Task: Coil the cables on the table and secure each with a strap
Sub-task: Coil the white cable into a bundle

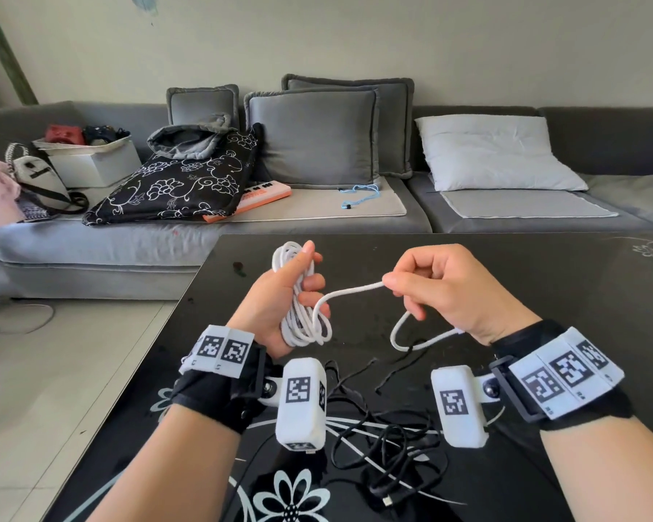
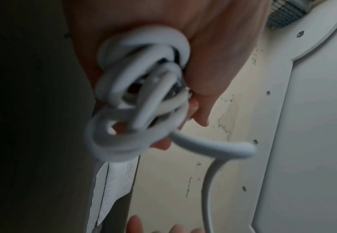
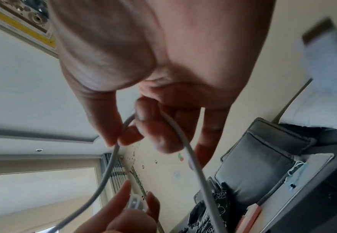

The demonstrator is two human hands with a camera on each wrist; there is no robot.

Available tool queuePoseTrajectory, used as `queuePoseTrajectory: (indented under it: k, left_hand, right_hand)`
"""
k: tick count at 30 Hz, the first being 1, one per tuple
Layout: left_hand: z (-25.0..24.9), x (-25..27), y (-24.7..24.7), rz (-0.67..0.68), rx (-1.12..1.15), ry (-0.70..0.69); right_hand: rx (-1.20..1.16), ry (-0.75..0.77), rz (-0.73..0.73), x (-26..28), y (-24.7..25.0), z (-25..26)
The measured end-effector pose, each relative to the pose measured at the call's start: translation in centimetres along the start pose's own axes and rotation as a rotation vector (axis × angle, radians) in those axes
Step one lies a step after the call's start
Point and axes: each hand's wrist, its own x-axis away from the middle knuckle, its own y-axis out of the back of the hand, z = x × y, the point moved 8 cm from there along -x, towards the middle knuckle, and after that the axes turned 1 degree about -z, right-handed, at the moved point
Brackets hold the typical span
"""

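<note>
My left hand grips a bundle of white cable coiled in several loops above the black table; the left wrist view shows the white cable loops packed against the palm. The cable's free end runs right to my right hand, whose thumb and forefinger pinch it. From there the white cable tail hangs in a loop under the right wrist. In the right wrist view the pinched white cable bends over the fingers. A tangle of black cables lies on the table near me. Thin black straps lie beside it.
The table has a white flower print at its near edge. Behind it stands a grey sofa with cushions, a white pillow, a black floral bag and a box of items. Pale floor tiles lie to the left.
</note>
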Motion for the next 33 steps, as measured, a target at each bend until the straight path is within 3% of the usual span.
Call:
queuePoseTrajectory:
  k: [9,17,23,33]
  left_hand:
    - [4.4,0.4,-2.8,0.142,-0.374,0.107]
    - [6.1,0.8,-5.0,0.34,-0.243,0.207]
    - [4.8,0.3,-4.6,0.321,-0.39,-0.037]
    - [4.2,-0.2,-4.9,0.269,-0.28,-0.122]
  right_hand:
    - [0.098,0.122,-0.1,-0.1,-0.1,0.7]
    - [0.196,0.165,-0.131,-0.5,-0.8,0.5]
    - [0.122,0.174,-0.243,-0.6,-0.5,0.1]
    - [0.026,0.065,-0.284,-1.0,-0.5,-1.4]
